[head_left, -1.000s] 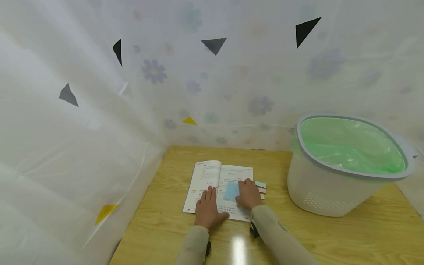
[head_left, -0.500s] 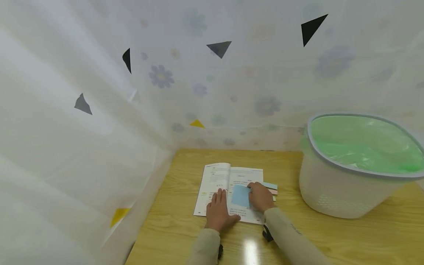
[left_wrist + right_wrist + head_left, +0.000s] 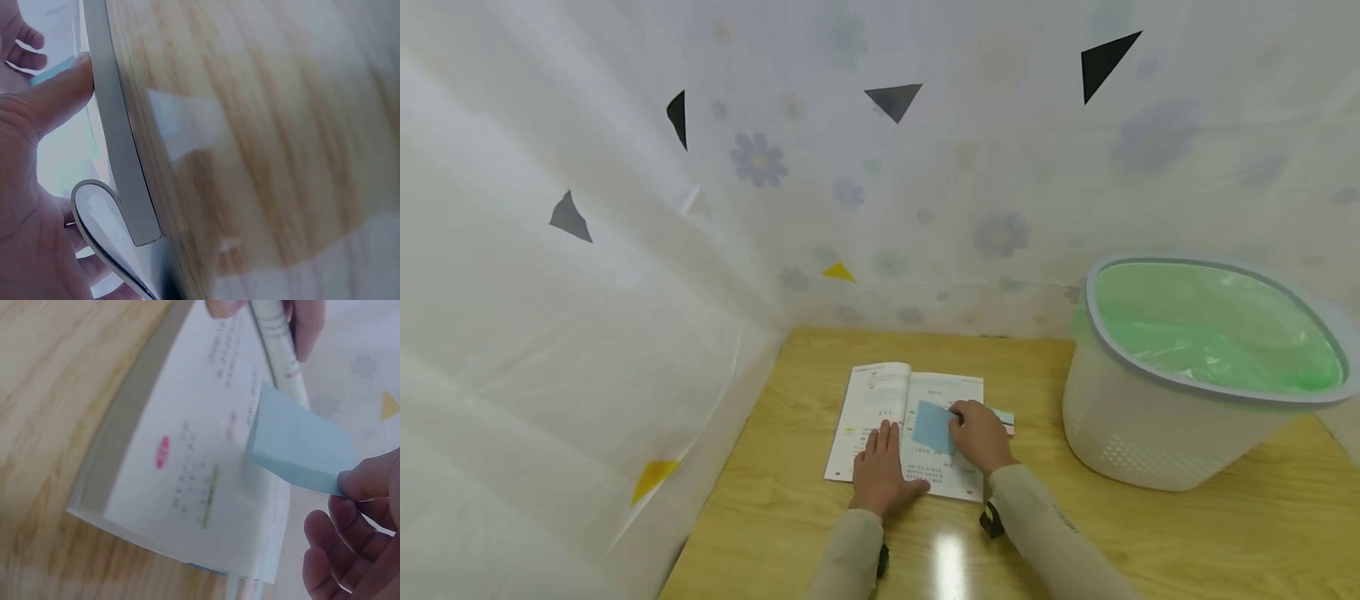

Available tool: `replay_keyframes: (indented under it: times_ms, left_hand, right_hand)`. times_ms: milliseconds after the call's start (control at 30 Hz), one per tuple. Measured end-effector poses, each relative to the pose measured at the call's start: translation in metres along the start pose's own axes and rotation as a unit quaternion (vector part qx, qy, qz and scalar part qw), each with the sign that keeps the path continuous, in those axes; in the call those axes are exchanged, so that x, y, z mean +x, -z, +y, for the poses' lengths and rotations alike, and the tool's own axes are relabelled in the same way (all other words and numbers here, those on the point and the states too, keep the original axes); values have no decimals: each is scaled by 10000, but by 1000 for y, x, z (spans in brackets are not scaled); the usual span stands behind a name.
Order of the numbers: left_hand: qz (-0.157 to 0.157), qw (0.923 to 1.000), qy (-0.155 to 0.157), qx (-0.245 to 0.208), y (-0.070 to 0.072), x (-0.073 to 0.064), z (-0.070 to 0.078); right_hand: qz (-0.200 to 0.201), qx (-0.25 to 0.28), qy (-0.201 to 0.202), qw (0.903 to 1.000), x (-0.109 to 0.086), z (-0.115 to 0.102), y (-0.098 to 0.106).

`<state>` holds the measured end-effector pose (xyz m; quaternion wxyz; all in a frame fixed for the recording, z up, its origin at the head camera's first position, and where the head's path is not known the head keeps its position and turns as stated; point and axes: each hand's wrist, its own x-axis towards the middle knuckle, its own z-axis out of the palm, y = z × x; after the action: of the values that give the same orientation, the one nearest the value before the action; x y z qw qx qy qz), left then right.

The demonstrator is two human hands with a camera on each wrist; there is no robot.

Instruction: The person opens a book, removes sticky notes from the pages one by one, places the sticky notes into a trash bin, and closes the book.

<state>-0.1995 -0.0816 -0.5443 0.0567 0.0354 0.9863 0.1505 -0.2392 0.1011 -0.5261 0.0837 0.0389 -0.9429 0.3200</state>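
Observation:
An open book [image 3: 940, 479] with printed pages lies on the wooden table. Across its middle and lower left page rests my left hand [image 3: 878, 477], fingers extended and thumb spread over the right page. My right hand [image 3: 982, 437] pinches one edge of a light blue sticky note [image 3: 933, 427] between thumb and index finger. In the right wrist view the sticky note [image 3: 303, 440] stands tilted off the right page; whether its far edge touches the paper I cannot tell. The left wrist view shows my left thumb [image 3: 65, 94] at the thick page edge [image 3: 122, 131].
Blue and pink tabs [image 3: 1004, 418] stick out from the book's right side, partly behind my right hand. To the right stands a white basket [image 3: 1138, 442] with a grey rim and green plastic liner. White sheeting [image 3: 880, 192] hangs behind and at the left.
My right hand has lifted the sticky note, which lay flatter on the page half a second ago and now tilts. My left hand stays on the book. The head view has shifted slightly.

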Motion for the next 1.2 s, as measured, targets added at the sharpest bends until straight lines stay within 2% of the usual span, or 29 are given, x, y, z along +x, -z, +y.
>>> replay_keyframes:
  times_ms: [233, 400, 567, 800, 967, 1067, 1133, 1200]
  left_hand:
    - [126, 9999, -13, 52, -1, -1, -2]
    - [75, 9999, -91, 44, -9, -1, 5]
    - [77, 9998, -171, -11, -14, -1, 10]
    - [139, 9998, -145, 10, -11, 0, 9]
    - [141, 9998, -104, -63, -9, -1, 9]
    - [148, 9998, -93, -87, -9, -1, 9]
    - [128, 9998, -90, -136, -8, -1, 10]
    - [96, 9997, -95, -193, -9, -1, 10]
  right_hand:
    - [315, 344, 379, 9982, -3, -11, 20]
    - [868, 239, 912, 9918, -12, -18, 58]
    - [1777, 373, 1491, 9720, -24, -31, 108]
    - [2933, 485, 2122, 9309, -37, -52, 171]
    - [3658, 976, 1883, 9062, -40, -47, 209]
    - [4081, 1378, 1522, 8896, -42, -37, 231]
    - [4371, 1387, 1194, 8806, -44, -30, 245]
    - [4589, 1224, 803, 8763, -48, -22, 259]
